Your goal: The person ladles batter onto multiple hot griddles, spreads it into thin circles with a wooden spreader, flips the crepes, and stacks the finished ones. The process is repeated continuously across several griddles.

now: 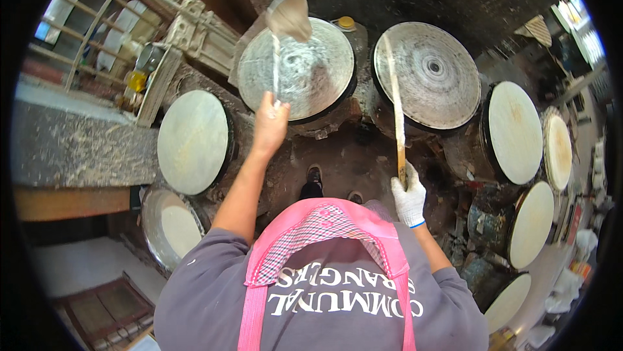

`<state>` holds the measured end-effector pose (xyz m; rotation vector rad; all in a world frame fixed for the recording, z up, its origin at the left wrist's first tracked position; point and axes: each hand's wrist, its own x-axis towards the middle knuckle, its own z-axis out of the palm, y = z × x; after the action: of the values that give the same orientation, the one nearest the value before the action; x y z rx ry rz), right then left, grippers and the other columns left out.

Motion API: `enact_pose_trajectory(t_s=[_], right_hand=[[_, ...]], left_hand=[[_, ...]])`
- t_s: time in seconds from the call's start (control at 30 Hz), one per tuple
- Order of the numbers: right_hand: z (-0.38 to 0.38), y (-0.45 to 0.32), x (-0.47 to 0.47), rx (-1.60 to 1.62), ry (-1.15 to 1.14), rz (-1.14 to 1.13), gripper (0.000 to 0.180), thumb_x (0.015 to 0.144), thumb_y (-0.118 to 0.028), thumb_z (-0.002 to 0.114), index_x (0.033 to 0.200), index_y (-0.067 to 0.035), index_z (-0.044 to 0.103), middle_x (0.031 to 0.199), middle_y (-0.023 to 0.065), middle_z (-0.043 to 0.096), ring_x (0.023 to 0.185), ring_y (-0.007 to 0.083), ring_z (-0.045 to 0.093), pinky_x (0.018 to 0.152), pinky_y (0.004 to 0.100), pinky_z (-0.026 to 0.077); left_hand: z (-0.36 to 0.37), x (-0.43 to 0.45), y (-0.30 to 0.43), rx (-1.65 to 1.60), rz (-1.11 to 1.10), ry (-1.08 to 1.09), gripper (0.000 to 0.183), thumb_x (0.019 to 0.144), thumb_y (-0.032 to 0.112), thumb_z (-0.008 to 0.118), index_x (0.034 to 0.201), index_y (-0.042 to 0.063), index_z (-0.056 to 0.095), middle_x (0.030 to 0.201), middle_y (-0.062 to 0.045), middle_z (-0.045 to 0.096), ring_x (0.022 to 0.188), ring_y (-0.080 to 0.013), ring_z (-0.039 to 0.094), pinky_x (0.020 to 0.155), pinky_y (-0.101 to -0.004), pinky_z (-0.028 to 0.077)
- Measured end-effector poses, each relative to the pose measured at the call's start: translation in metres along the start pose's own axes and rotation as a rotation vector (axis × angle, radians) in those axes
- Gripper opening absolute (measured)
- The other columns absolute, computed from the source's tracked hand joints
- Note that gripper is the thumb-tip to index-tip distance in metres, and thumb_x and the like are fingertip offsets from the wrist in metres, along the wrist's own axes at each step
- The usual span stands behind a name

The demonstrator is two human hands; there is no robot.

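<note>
My bare left hand point(271, 122) grips the handle of a ladle point(288, 14), whose bowl is raised over the far edge of the left round griddle point(321, 73). Whitish smears cover that griddle's surface. In a white knit glove, my right hand point(410, 193) is closed on a long wooden stick point(398, 112). The stick's pale upper part lies over the left side of the right round griddle point(438, 69), which has a ringed, whitish-grey surface. Whether the stick touches this griddle, I cannot tell.
A round pale-topped griddle point(193, 142) stands at left, above a metal basin point(168, 222) of whitish liquid. More pale-topped rounds point(516, 132) line the right side. A yellow-lidded container point(346, 22) sits behind the two main griddles. A barred window frame point(92, 34) is at upper left.
</note>
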<state>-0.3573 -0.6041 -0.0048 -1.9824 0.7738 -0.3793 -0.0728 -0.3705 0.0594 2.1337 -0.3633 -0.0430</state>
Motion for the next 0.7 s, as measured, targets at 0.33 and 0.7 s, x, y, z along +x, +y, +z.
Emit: enact_pose_trajectory(t_s=[0.33,0.7], right_hand=[[0.107,-0.033,0.026,-0.296,-0.091,-0.072,0.057,0.089,-0.022,0.059,0.143,-0.011,0.045,0.097,0.0204,0.065,0.085,0.0404,0.065,0.075,0.0481,0.054],[0.159,-0.065,0.053,-0.472,-0.127,0.111,0.058,0.086,-0.019,0.066,0.142,-0.013,0.05,0.094,0.0187,0.065,0.086,0.0374,0.067,0.075,0.0447,0.055]], left_hand=[[0.054,0.074,-0.068,0.318,-0.033,-0.322,0.031,0.089,0.023,0.062,0.111,0.004,0.05,0.09,-0.03,0.065,0.088,-0.0515,0.061,0.075,-0.0573,0.046],[0.018,0.161,-0.101,0.259,0.097,-0.321,0.039,0.088,0.024,0.061,0.119,0.003,0.05,0.094,-0.03,0.066,0.091,-0.0502,0.062,0.08,-0.0562,0.048]])
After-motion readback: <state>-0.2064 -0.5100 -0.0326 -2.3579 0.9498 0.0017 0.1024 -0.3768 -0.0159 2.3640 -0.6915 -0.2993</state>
